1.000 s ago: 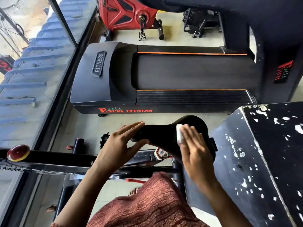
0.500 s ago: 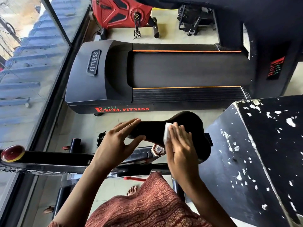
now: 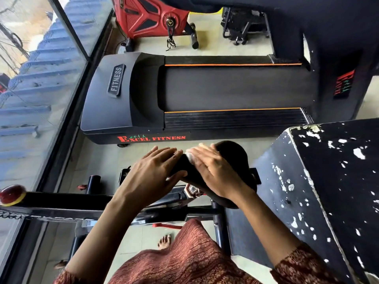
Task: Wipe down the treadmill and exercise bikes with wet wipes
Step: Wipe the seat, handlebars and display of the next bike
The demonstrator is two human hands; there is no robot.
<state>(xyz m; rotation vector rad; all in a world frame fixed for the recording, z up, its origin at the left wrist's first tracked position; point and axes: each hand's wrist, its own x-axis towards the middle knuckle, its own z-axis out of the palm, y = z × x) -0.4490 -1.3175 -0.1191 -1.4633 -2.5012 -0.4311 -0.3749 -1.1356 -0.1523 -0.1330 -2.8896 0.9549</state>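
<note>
**Wipe slides toward the saddle's nose**

Sliding leftward since a second ago, the right hand (image 3: 215, 171) has carried the wet wipe (image 3: 189, 156) from the broad rear of the saddle (image 3: 233, 156) to its narrow front, close beside the left hand (image 3: 151, 171).

One treadmill (image 3: 205, 89) fills the middle of the frame. Its long axis runs left to right, with the motor hood at the left by the window (image 3: 41, 89). A plate on the hood reads "FITNESS", and red letters on its near side read "EXCEL FITNESS".

Two bikes show: a red exercise bike (image 3: 143, 17) at the top of the frame and a black exercise bike (image 3: 61, 198) along the lower left. The black one's saddle, just below centre, lies left to right, nose pointing left.

The left hand's grip clasps that nose, fingers over the top and thumb beneath. The right hand's grip is released: flat fingers press the single white wipe onto the saddle's top, most of it hidden under them.
</note>
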